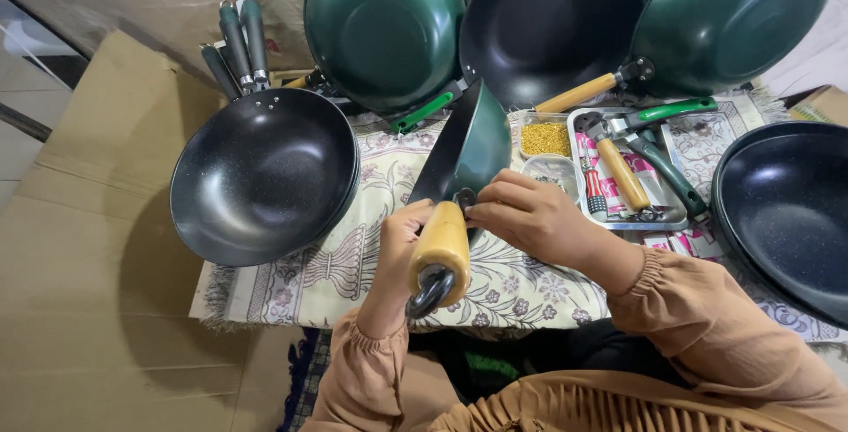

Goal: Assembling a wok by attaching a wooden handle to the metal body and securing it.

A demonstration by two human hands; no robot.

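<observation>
While the green pan (473,145) stood on edge at the centre of the frame, its wooden handle (442,242) ran down toward the viewer, long axis near vertical in the picture, black hanging loop (430,291) at the lower end. The left hand (397,251) wrapped the handle from the left, fingers curled shut around it. The right hand (526,216) sat just right of the handle's top, fingertips pressed together at the dark joint (464,200) where handle meets pan; whether they pinched a small part could not be told. A tray of tools (676,220) lay right of centre, a black pan (265,176) at left.
</observation>
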